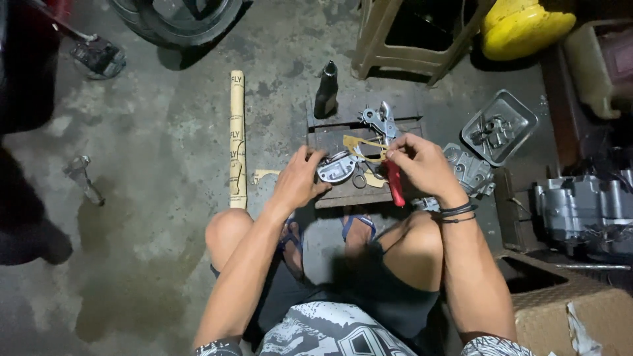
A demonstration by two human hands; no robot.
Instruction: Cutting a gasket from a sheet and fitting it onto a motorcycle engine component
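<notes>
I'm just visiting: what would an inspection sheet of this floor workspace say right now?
Surface: stained concrete floor; low wooden block as bench.
Job's things: tan cut-out sheet, red-handled tool, metal cover.
Clutter: cardboard roll, black bottle, metal tray of parts, engine casing.
Grippers: left hand on the cover; right hand holds sheet and tool.
Cables: nothing seen.
Surroundings: stool, tyre, yellow container, cardboard box.
</notes>
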